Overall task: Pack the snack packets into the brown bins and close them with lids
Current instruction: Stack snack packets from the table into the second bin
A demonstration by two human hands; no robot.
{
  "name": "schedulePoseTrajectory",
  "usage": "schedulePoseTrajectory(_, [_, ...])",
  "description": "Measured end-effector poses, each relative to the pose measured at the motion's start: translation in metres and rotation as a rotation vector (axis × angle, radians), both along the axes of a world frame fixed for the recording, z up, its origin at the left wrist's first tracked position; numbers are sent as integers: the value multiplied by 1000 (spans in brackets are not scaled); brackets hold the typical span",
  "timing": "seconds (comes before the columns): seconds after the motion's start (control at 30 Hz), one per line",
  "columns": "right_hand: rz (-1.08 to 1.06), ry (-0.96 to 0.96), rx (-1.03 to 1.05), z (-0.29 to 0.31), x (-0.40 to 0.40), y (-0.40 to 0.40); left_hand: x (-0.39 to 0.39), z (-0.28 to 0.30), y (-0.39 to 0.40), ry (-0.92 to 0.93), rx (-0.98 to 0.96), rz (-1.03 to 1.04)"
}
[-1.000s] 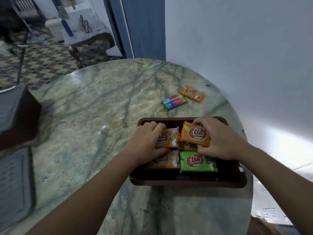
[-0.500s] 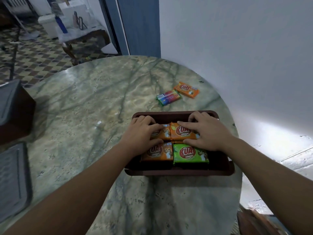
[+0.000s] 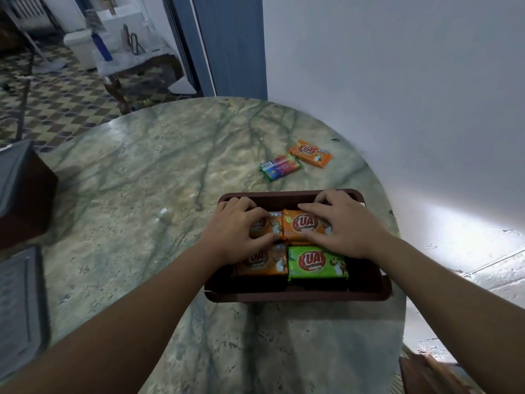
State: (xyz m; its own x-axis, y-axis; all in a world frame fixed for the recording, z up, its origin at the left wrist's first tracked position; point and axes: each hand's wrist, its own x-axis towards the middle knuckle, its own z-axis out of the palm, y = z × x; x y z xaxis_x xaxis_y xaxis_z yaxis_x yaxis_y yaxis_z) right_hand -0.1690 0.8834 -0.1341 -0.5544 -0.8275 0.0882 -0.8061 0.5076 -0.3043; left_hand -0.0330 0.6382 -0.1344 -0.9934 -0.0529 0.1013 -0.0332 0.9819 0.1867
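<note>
Head-worn camera looks forward and down, close over the table [image 3: 147, 211].

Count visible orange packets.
4: three in the bin, namely back left, back right, front left; one on the table. More may lie underneath.

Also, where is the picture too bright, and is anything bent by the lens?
Head view: strong glare whitens the floor right of the table; the wide lens bows the blue door frame and the table's edge; the packets in the brown bin read sharply.
</note>
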Motion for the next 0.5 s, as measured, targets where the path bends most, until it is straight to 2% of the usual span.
schedulePoseTrajectory(0.13, [-131,-137,-459,2,-7,4,-10,5,-3,105,227,69])
schedulePoseTrajectory(0.23, [-214,-114,-585,14,-26,-7,-34,13,0,172,300,111])
schedulePoseTrajectory(0.33, [-253,-137,-534,25,-57,-24,-75,22,2,201,276,122])
schedulePoseTrajectory(0.5, [-290,-222,-181,10,-115,-51,-149,30,1,105,202,155])
